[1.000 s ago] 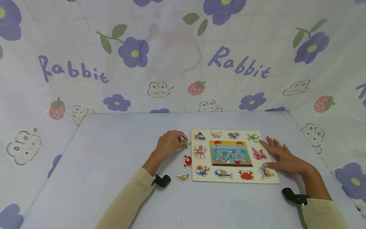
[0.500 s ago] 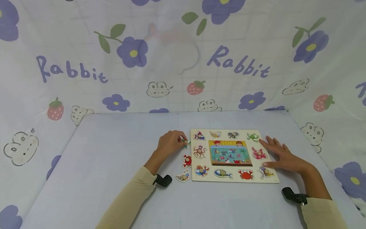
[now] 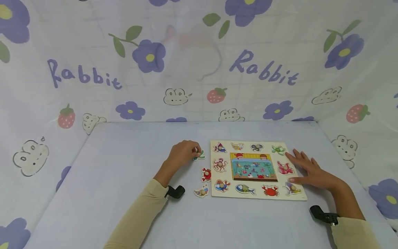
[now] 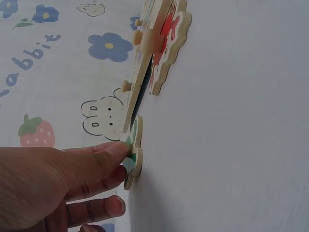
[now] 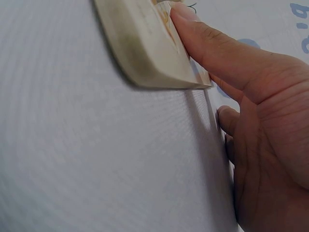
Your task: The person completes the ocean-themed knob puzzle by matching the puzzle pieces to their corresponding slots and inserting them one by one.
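Note:
My left hand (image 3: 183, 152) pinches a green puzzle piece (image 3: 199, 157) just left of the wooden puzzle board (image 3: 258, 197). The left wrist view shows thumb and fingers on the piece's green face, its pale edge (image 4: 138, 162) close to the white tabletop. My right hand (image 3: 312, 173) lies at the board's right side with fingers spread and fairly straight. Its thumb (image 5: 217, 46) reaches over the board's edge in the right wrist view. Sea-animal pictures surround the board's fish-tank scene, several of them with round knobs.
Left of the board lie a red crab piece (image 3: 206, 174), close against its edge, and a pale, colourful knobbed piece (image 3: 201, 191) nearer the front. The white table (image 3: 140, 145) meets a hanging flower-and-rabbit cloth (image 3: 192, 69) at the back.
My left hand has drawn slightly left with the green piece, opening a gap between it and the board. The right hand stays at the board's right side. The head view shifts slightly.

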Tool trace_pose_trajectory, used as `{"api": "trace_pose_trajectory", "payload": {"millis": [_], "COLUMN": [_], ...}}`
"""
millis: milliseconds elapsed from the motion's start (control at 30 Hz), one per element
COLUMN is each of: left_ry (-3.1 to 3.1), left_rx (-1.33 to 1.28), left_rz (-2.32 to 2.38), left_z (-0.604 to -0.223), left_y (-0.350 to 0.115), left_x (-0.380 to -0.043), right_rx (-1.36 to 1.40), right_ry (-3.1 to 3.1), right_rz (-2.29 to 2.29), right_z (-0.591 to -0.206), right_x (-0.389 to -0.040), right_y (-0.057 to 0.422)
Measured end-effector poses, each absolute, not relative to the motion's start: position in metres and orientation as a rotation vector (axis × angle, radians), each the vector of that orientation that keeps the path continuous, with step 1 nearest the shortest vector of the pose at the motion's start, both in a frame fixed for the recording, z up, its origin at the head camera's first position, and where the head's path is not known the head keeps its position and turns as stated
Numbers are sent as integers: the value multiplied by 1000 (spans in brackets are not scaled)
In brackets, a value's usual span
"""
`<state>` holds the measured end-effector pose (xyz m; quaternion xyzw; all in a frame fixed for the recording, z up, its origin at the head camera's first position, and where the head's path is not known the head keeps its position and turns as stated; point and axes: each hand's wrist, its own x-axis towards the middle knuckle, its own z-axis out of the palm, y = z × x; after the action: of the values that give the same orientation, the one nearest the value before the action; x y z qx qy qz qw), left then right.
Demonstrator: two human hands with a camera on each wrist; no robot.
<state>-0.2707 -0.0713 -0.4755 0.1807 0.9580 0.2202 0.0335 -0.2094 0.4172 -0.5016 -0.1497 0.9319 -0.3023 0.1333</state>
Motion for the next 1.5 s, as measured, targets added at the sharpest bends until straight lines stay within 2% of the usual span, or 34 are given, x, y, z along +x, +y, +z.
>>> {"api": "trace_pose_trajectory", "payload": {"millis": [833, 1500], "left_ry": [3003, 2969], "left_rx": [532, 527], "left_rz": [599, 646], "left_z": [-469, -477], "left_y": [-76, -90], "left_x": [-271, -279], "right_rx": [-462, -465], "right_ry": [2697, 2710], "right_rz": [-896, -882], "right_z": [-498, -500], "right_x": [-207, -208], "right_y": [415, 417]}}
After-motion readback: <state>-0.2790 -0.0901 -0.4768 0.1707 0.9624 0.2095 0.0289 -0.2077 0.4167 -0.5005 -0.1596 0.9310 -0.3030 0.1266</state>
